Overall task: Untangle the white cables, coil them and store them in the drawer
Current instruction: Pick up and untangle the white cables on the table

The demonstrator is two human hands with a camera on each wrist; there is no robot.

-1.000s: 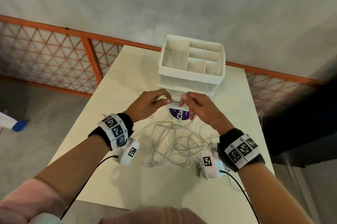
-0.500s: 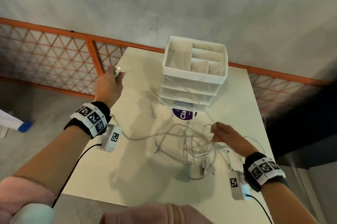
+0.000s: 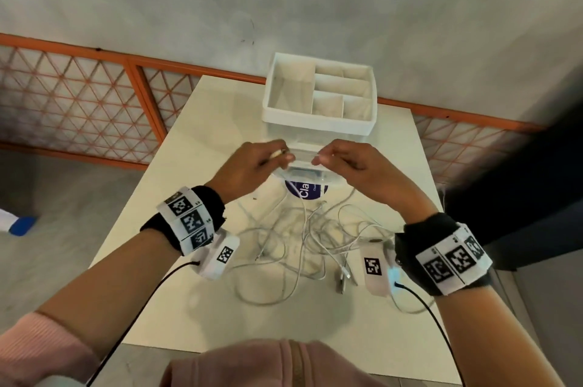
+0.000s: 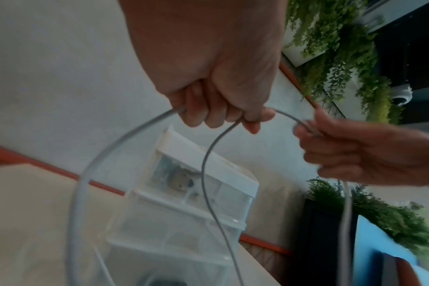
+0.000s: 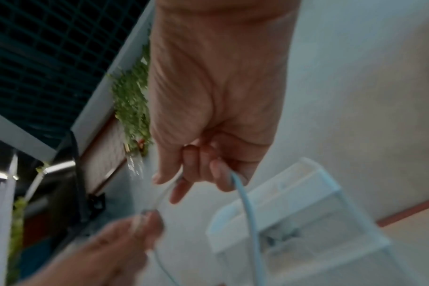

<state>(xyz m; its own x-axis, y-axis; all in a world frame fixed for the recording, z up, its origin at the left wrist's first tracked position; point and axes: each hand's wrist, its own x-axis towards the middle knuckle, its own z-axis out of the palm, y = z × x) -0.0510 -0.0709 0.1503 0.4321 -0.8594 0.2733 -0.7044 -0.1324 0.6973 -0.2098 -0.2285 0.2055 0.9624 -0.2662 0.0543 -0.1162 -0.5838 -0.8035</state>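
Both hands up at frame centre: left hand & right hand each pinching one white cable, tangle below on table.

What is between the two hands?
A short stretch of white cable runs from the left hand to the right hand, clearest in the left wrist view.

Both forearms reach forward, wrists raised and banded. The left hand and the right hand hover close together (knuckles up, fingertips nearly meeting), each with fingers curled, pinching a stretch of white cable strung between them.
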